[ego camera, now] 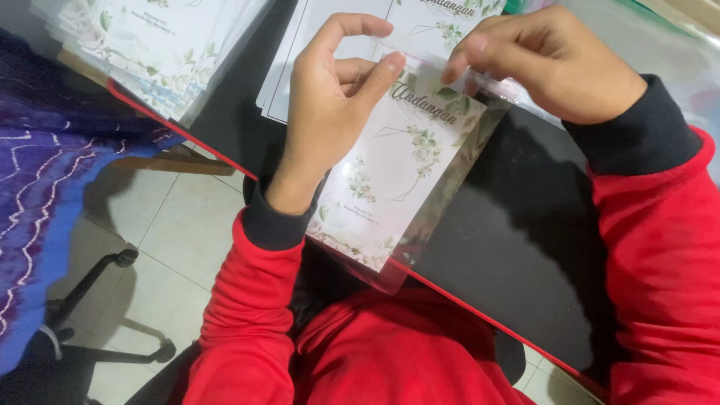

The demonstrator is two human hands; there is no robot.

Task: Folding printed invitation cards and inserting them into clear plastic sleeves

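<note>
A white card (390, 176) with green leaf prints sits inside a clear plastic sleeve (450, 187), tilted over the edge of a black table (525, 247). My left hand (330, 105) grips the card's upper left side, thumb and fingers curled around it. My right hand (540, 60) pinches the sleeve's top flap at the upper right corner. Both arms wear red sleeves with dark cuffs.
A stack of similar sleeved cards (165, 45) lies at the far left of the table. Unsleeved white sheets (352, 45) lie behind my hands. A blue patterned cloth (37, 187) hangs at left above a chair base (97, 300) on the tiled floor.
</note>
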